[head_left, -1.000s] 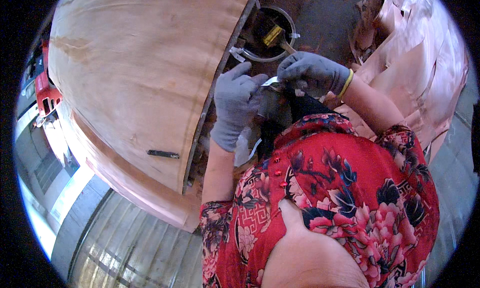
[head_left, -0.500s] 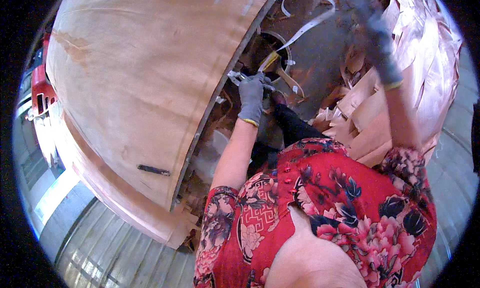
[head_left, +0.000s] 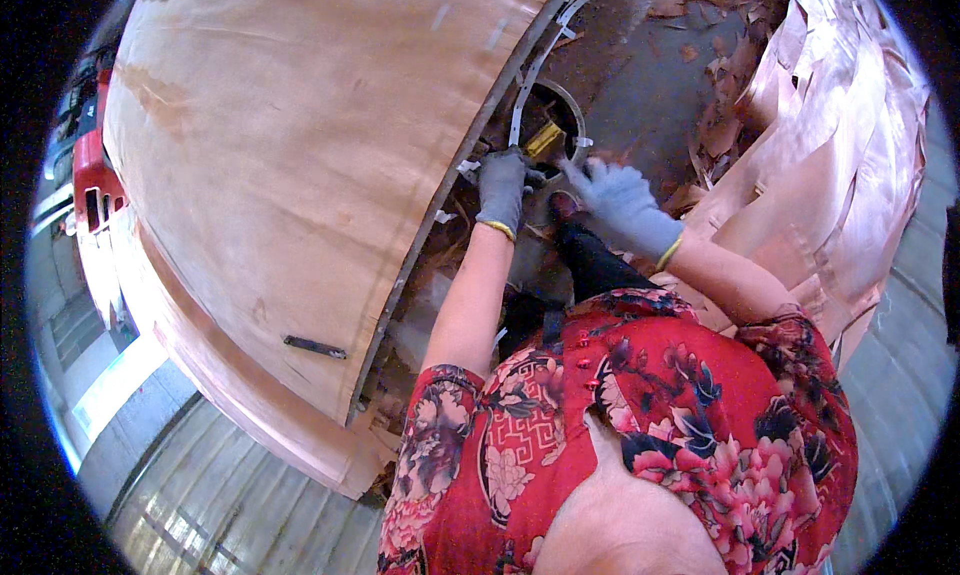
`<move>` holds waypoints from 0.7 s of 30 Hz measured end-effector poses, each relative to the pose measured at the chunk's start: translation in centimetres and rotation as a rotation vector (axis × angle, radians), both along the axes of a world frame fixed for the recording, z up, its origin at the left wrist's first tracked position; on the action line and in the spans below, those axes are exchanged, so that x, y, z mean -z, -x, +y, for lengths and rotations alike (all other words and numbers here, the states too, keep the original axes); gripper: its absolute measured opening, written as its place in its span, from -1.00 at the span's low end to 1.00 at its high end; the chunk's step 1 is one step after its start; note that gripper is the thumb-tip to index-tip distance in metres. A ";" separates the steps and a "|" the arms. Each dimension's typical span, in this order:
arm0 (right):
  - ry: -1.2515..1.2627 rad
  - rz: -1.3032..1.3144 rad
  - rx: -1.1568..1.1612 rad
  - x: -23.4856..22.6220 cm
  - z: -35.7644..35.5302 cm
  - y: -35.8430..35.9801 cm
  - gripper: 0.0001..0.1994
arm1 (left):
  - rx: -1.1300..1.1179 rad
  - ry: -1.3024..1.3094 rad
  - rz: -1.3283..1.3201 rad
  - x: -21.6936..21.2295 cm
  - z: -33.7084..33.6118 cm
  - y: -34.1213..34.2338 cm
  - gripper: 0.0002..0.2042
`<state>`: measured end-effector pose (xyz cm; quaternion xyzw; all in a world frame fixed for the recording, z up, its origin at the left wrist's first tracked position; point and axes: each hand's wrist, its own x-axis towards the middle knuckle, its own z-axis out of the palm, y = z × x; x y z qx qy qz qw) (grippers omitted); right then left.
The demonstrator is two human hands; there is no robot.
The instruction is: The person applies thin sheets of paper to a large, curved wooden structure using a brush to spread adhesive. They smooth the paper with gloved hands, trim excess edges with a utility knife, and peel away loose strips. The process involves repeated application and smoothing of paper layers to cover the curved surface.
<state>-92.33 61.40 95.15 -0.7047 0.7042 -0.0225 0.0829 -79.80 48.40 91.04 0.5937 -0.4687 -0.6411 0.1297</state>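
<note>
My left hand (head_left: 502,187), in a grey glove, is closed around the lower end of a white strip (head_left: 523,93) beside the edge of a large stack of thin tan wood sheets (head_left: 290,135). From there the strip runs up along the stack's edge to the top of the view. To its right, my gloved right hand (head_left: 625,207) is blurred, fingers stretched out and nothing seen in them. A yellow item (head_left: 545,140) lies between the hands, over a round bucket-like container (head_left: 577,110); its kind cannot be made out.
A dark, narrow knife-like tool (head_left: 315,347) lies on the stack. Loose veneer sheets (head_left: 850,125) are heaped at the right, with brown scraps (head_left: 725,95) on the floor beside them. Red equipment (head_left: 92,180) stands at the far left.
My right hand has come down from the upper right to near my left hand. The white strip, which looped out to the right, now lies along the stack's edge.
</note>
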 end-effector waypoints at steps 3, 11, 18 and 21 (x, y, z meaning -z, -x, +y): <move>-0.209 -0.029 0.083 -0.3 -0.9 -1.9 -0.52 | 0.117 -0.011 -0.128 -0.2 -0.5 -0.2 -0.71; -0.075 -0.844 0.305 -4.1 4.3 3.2 -0.55 | 0.819 0.822 -0.552 4.1 -0.4 -1.7 -0.76; -0.223 -1.269 0.462 -4.4 -1.6 0.9 -0.63 | 0.625 0.598 -0.601 2.4 -0.3 0.2 -0.76; -0.215 -1.128 0.488 -2.7 -2.1 0.4 -0.62 | 0.435 0.340 -0.567 1.3 0.3 0.6 -0.69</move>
